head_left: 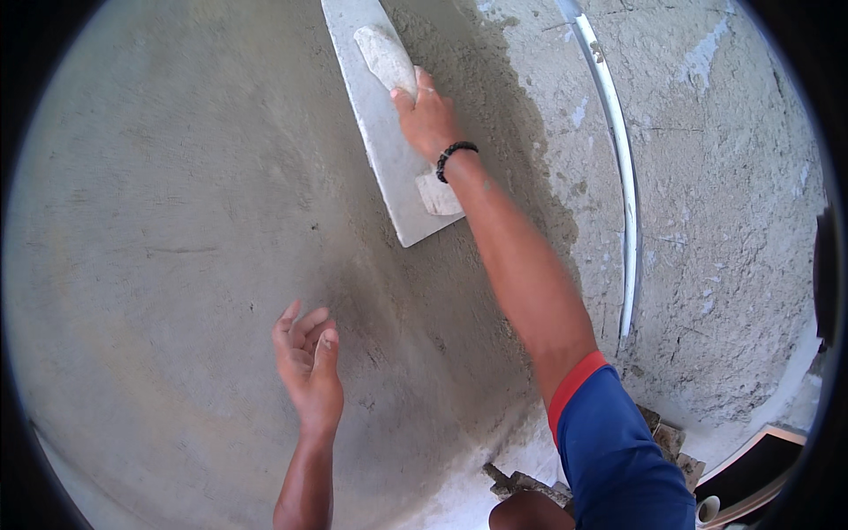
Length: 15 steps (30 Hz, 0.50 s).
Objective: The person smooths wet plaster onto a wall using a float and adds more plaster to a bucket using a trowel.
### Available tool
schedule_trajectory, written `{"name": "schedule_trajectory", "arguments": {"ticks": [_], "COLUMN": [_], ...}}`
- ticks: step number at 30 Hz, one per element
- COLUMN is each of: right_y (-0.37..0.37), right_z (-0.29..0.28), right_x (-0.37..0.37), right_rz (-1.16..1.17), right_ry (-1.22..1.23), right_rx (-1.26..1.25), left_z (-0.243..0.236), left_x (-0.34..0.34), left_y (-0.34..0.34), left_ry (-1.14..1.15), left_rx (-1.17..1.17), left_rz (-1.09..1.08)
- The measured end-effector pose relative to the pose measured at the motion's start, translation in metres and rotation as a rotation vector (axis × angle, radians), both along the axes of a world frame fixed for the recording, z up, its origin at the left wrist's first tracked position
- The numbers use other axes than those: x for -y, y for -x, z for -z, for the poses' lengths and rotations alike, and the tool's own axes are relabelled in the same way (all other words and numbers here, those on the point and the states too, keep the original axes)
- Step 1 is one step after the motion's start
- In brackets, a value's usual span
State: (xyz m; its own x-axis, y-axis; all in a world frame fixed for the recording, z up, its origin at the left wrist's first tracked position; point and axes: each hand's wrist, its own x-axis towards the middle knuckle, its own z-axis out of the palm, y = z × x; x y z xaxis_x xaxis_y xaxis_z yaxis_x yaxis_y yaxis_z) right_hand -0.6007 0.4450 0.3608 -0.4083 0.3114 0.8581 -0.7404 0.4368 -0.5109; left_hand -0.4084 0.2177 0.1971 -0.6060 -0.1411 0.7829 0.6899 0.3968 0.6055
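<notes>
- Nearest, the blue sleeve [623, 450] with its red cuff enters at the lower right, the right forearm reaching up from it across the wall.
- The left hand [309, 358] is raised at lower centre, palm partly turned up. Its grip is loose and holds nothing: the fingers curl, the thumb stands apart from them. Whether it touches the surface behind, I cannot tell.
- The right hand [430, 119], a dark bracelet [458, 159] at its wrist, has its grip clamped on the pale handle [386, 60] of the trowel.
- The trowel [380, 159], a long grey plate, lies over the grey coat at upper centre, slanting, near the coat's ragged right edge.
- Behind it, the grey coat [177, 177] fills the left and middle. I judge this part spread and largely levelled, though faint ridges and small pits below the trowel suggest smoothing is left.
- Past that edge, the bare wall [707, 221] is rough and uncoated, so the work looks partway along, with this side apparently not yet covered.
- A long pale strip [629, 203] runs down this rough part, well apart from the trowel.
</notes>
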Motion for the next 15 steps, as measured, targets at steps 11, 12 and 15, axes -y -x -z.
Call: {"name": "schedule_trajectory", "arguments": {"ticks": [11,12,15], "right_y": [0.026,0.026,0.005], "right_z": [0.182,0.209,0.276], "right_x": [-0.024,-0.022,-0.009], "right_rz": [0.014,0.006,-0.029], "right_ry": [0.173,0.171,0.15], "right_rx": [0.159,0.194,0.237], "left_z": [0.027,0.03,0.035], "left_x": [0.011,0.012,0.014], "left_y": [-0.016,-0.018,-0.024], "left_ry": [0.041,0.078,0.074], "left_rx": [0.072,0.076,0.071], "left_rz": [0.01,-0.019,0.009]}}
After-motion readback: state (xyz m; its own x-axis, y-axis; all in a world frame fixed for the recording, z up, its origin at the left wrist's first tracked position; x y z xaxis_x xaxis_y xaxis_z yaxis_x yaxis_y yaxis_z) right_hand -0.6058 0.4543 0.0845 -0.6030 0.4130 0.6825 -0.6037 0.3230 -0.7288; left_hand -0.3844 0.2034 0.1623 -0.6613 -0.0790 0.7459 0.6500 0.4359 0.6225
